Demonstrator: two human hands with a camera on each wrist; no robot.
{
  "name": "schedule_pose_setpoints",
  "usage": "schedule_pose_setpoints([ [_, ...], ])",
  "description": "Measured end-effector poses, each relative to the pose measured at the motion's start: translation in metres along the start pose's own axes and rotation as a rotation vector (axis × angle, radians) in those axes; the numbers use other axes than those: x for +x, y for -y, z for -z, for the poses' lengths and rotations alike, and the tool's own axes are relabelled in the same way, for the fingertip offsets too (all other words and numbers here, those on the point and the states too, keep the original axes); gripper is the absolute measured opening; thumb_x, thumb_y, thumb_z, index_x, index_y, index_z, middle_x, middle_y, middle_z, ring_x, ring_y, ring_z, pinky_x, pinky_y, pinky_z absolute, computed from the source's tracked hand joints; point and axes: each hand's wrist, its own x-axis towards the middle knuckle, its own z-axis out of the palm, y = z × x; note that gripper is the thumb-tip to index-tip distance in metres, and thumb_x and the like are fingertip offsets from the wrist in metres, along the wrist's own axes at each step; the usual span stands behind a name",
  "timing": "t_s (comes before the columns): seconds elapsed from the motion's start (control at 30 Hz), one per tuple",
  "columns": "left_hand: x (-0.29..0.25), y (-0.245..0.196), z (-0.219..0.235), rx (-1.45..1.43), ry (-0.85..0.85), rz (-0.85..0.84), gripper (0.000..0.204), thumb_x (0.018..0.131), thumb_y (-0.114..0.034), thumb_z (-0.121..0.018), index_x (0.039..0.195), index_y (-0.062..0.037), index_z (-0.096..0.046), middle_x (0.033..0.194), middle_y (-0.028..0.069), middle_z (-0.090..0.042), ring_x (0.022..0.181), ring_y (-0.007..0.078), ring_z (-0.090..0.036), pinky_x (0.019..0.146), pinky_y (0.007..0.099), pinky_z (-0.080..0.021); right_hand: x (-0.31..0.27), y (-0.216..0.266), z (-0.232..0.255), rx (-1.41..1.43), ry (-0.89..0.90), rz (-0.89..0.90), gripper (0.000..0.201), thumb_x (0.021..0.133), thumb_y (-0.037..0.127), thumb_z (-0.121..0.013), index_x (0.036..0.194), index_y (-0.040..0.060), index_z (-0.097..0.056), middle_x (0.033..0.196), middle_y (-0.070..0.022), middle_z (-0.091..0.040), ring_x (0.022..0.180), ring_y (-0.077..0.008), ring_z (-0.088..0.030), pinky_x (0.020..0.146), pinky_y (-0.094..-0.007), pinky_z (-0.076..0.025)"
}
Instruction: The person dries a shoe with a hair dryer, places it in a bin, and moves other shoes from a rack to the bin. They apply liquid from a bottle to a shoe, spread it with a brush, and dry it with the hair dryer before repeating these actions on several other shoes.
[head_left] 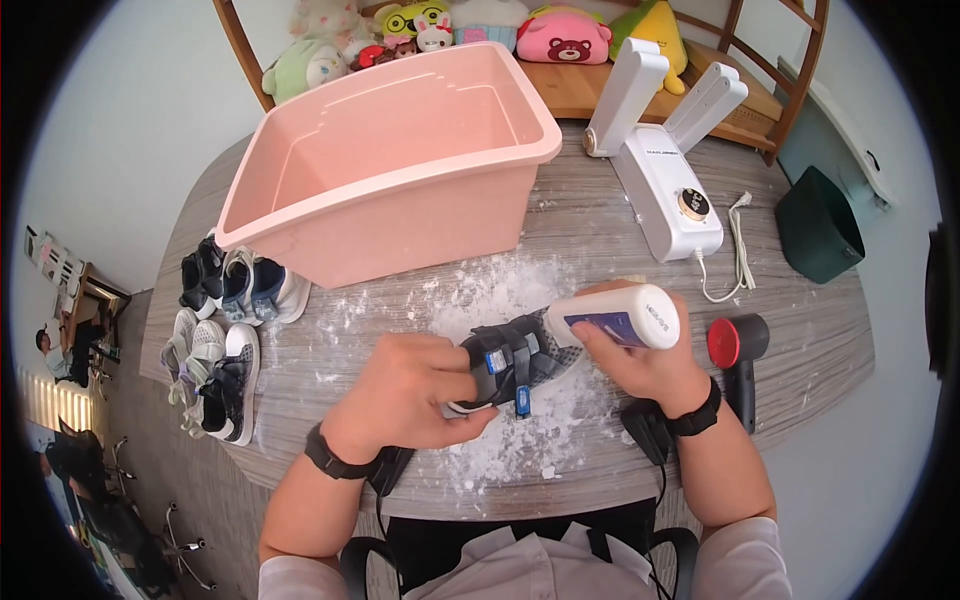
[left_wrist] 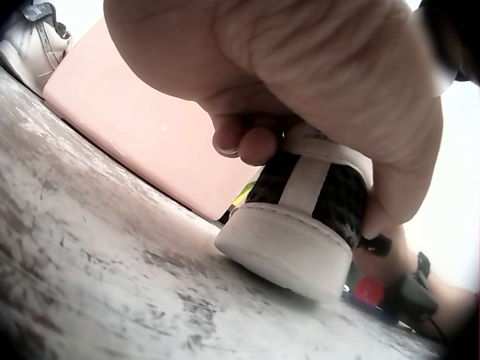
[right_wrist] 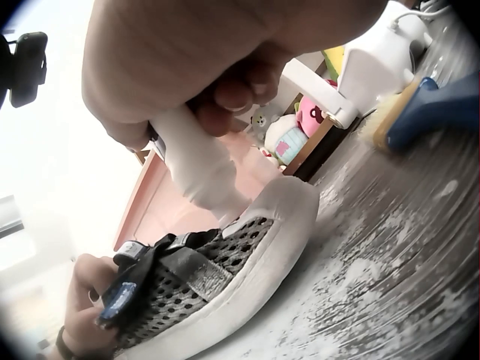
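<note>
A small dark mesh shoe (head_left: pixel 545 368) with straps, blue tags and a white sole sits on the table in front of the person. The left hand (head_left: pixel 412 395) grips it at the heel end; in the left wrist view thumb and fingers hold both sides of the white-striped heel (left_wrist: pixel 300 187). Above the toe, the right hand (head_left: pixel 655 375) holds a white squeeze bottle (head_left: pixel 657 318) with a purple label, tilted nozzle-down. In the right wrist view the bottle's nozzle (right_wrist: pixel 217 199) comes right at the toe, whose mesh and sole (right_wrist: pixel 292 225) have white on them.
White powder (head_left: pixel 500 285) is scattered around the shoe. A pink bin (head_left: pixel 420 220) stands behind, several shoes (head_left: pixel 225 370) at left. On the right are a white two-armed device (head_left: pixel 665 190), a red-and-black dryer-like tool (head_left: pixel 735 340), a green bin (head_left: pixel 820 225) and a blue-handled brush (right_wrist: pixel 427 116).
</note>
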Motion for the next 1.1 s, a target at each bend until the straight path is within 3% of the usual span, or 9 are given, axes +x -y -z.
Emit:
schedule_pose_setpoints([
  [0.2, -0.001, 0.0, -0.001, 0.005, 0.008, -0.009, 0.029, 0.065, -0.017, -0.089, 0.059, -0.0125, -0.061, 0.061, 0.0006, -0.048, 0.054, 0.0223, -0.053, 0.049, 0.0344, -0.04, 0.002, 0.003, -0.001, -0.033, -0.008, -0.058, 0.02, 0.085, 0.017, -0.086, 0.098, 0.0046, -0.078, 0.092, -0.0115, -0.077, 0.077, -0.0239, -0.076, 0.071, -0.0316, -0.059],
  [0.43, -0.001, -0.003, -0.001, 0.026, 0.011, -0.006, 0.03, 0.065, -0.017, -0.089, 0.059, -0.0125, -0.06, 0.062, 0.0001, -0.049, 0.055, 0.0219, -0.054, 0.049, 0.0345, -0.04, -0.002, 0.0, -0.006, -0.003, -0.052, -0.01, 0.023, 0.084, 0.017, -0.086, 0.101, 0.0041, -0.077, 0.093, -0.0114, -0.078, 0.079, -0.0244, -0.076, 0.072, -0.0315, -0.059],
  [0.57, 0.001, -0.002, 0.0, 0.034, 0.022, -0.032, 0.029, 0.065, -0.016, -0.09, 0.059, -0.0125, -0.061, 0.062, 0.0001, -0.05, 0.055, 0.0218, -0.055, 0.049, 0.0345, -0.04, -0.002, 0.002, -0.001, 0.103, 0.035, -0.069, 0.025, 0.086, 0.016, -0.085, 0.105, 0.0032, -0.076, 0.096, -0.0114, -0.078, 0.082, -0.0196, -0.076, 0.075, -0.0314, -0.06],
  [0.67, -0.001, -0.003, -0.001, 0.022, 0.023, -0.011, 0.028, 0.065, -0.016, -0.09, 0.06, -0.0126, -0.062, 0.062, 0.0, -0.051, 0.055, 0.0219, -0.055, 0.049, 0.0344, -0.041, -0.002, -0.007, -0.007, 0.174, -0.012, -0.038, 0.025, 0.087, 0.016, -0.085, 0.106, 0.0029, -0.076, 0.096, -0.0115, -0.078, 0.08, -0.0188, -0.075, 0.073, -0.0312, -0.059],
  [1.0, 0.0, -0.002, -0.003, 0.021, -0.014, -0.021, 0.029, 0.064, -0.016, -0.09, 0.06, -0.0128, -0.062, 0.061, -0.0001, -0.05, 0.054, 0.0213, -0.054, 0.049, 0.0343, -0.04, 0.003, 0.002, 0.009, -0.134, -0.106, -0.097, 0.022, 0.086, 0.019, -0.084, 0.095, 0.0008, -0.075, 0.08, -0.0117, -0.075, 0.07, -0.0232, -0.075, 0.065, -0.0321, -0.057],
  [1.1, 0.0, -0.002, -0.001, 0.029, -0.01, -0.017, 0.03, 0.065, -0.016, -0.091, 0.06, -0.0126, -0.061, 0.061, -0.0001, -0.05, 0.054, 0.0213, -0.054, 0.048, 0.034, -0.04, 0.003, 0.0, 0.017, -0.071, -0.024, -0.015, 0.023, 0.086, 0.021, -0.084, 0.093, 0.0011, -0.075, 0.079, -0.0115, -0.075, 0.069, -0.0244, -0.075, 0.063, -0.0326, -0.056],
])
